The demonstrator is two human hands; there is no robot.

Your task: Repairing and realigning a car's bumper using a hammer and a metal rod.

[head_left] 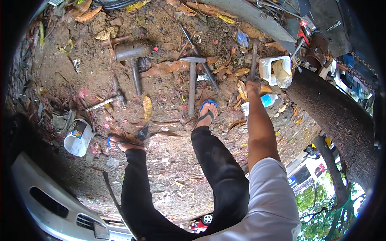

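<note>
My right arm reaches forward, and my right hand (252, 85) is closed around the near end of a dark rod-like tool (254, 58) beside the white plastic container (264, 69). The tool's exact kind is unclear. My left hand is out of the picture. Ahead of my feet lie a hammer (192, 82) with a pointed head, a long metal bar (197, 52) beside it and a big mallet (130, 51). A smaller hammer (105, 103) with a pale handle rests farther left.
A plastic bottle (268, 100) lies by my right forearm. Thick tree trunk (333, 116) at right; white bucket (78, 138) on its side at left; white car bumper (52, 197) at lower left. Dry leaves litter the dirt. A thin rod (114, 199) slants beside my left leg.
</note>
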